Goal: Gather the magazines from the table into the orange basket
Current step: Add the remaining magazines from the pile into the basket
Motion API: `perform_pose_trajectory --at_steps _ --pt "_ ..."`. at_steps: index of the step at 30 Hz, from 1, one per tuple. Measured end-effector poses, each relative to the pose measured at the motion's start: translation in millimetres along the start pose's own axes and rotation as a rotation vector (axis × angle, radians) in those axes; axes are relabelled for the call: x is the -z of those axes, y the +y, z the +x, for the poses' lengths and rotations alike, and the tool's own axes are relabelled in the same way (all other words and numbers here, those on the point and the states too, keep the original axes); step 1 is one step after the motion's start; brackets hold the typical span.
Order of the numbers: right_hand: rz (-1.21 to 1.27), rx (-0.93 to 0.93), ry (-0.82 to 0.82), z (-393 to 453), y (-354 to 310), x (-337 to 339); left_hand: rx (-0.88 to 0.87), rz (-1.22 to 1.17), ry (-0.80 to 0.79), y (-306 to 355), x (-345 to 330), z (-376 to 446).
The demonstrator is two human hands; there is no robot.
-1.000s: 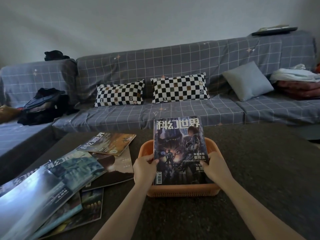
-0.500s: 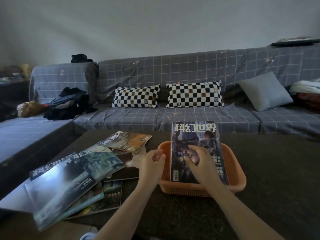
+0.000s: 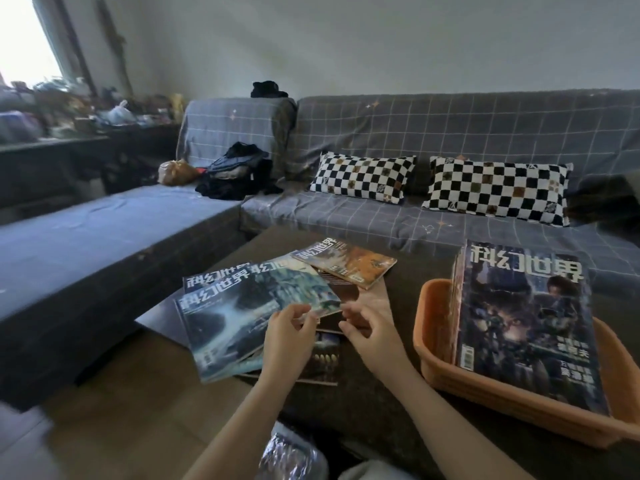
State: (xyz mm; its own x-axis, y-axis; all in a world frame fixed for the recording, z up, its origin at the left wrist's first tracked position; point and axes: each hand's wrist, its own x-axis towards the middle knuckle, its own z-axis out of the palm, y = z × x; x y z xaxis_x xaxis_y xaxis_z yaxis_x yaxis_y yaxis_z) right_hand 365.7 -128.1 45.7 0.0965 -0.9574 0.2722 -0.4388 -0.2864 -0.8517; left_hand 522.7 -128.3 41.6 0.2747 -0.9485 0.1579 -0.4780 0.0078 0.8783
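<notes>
An orange basket (image 3: 430, 327) sits on the dark table at the right, with a dark-covered magazine (image 3: 523, 323) lying tilted across it and sticking out past its far rim. On the left, several magazines overlap in a loose pile. The top one is a blue-white magazine (image 3: 242, 313), and an orange-covered magazine (image 3: 349, 266) lies at the far end. My left hand (image 3: 287, 337) is at the blue-white magazine's right edge, fingers curled and pinching its corner. Beside it, my right hand (image 3: 372, 332) hovers over the pile, loosely curled and holding nothing.
A grey checked sofa (image 3: 450, 216) wraps round the table's far and left sides, bearing two checkerboard pillows (image 3: 363, 176) and a heap of dark clothes (image 3: 239, 174). Some of the pile overhangs the table's left edge. A cluttered sideboard (image 3: 69, 133) stands at the far left.
Both hands have left the magazine in the basket and moved left to the pile. The view has swung left, so the basket now sits at the right.
</notes>
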Motion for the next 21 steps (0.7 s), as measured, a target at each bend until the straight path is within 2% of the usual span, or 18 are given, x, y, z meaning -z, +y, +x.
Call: perform_pose_trajectory --at_steps 8,11,17,21 --pt "-0.072 -0.09 -0.22 40 23 -73 0.146 0.214 0.252 -61 41 15" --pt "-0.127 -0.09 -0.28 52 26 -91 0.265 0.314 0.27 -81 53 22" --pt "-0.245 -0.15 -0.288 70 23 -118 0.431 0.362 0.219 -98 65 25" --pt "-0.257 -0.209 -0.196 75 15 -131 0.451 0.214 0.278 -103 76 29"
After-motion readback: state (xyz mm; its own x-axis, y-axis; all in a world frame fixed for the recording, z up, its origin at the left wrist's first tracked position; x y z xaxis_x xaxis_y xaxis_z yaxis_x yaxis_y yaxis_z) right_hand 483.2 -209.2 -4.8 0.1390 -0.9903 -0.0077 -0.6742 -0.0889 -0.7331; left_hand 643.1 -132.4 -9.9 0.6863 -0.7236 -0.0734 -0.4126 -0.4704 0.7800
